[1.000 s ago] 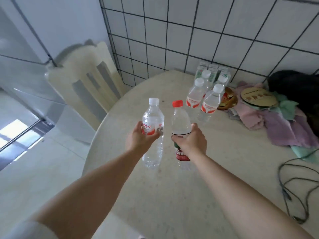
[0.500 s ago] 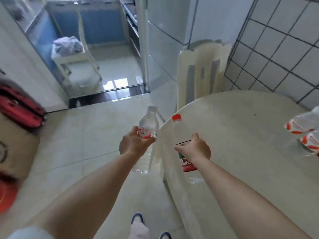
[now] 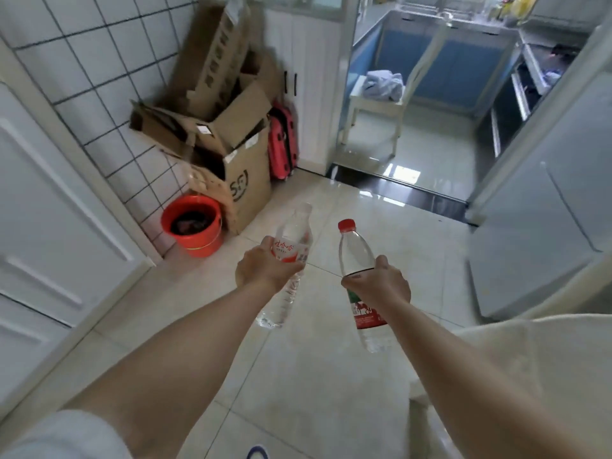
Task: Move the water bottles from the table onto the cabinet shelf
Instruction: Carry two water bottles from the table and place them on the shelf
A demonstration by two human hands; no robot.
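Presently, two items in transit. Item one: white-capped bottle (image 3: pixel 291 256), clear, red-and-white label, held by the left hand (image 3: pixel 265 270) around its labelled upper body, fingers curled round it; it tilts, cap away from the person, base hanging free over the floor (image 3: pixel 331 376). Item two: red-capped bottle (image 3: pixel 359 283), clear, red-and-green label, held by the right hand (image 3: pixel 381 286) at mid-body, fingers wrapped round it with the thumb across the front; near upright, leaning slightly. The two bottles are apart, not touching. Neither worktop nor cabinet shelf is clearly in view, so both bottles are in the air between pick-up and set-down. Surroundings: tiled wall, white panelled door (image 3: pixel 49 226) at left, stacked cardboard boxes (image 3: pixel 225 134), red bucket (image 3: pixel 193 225), red suitcase (image 3: pixel 281 144), a doorway to a further room with a chair (image 3: pixel 381 101). Risks, by judgement — the floor looks glossy and may be slick underfoot; with both hands occupied, a slip or a knock against the boxes or the bucket would leave nothing free to catch with. The tilted bottle, gripped high, could slide through the hand if the hold loosens.
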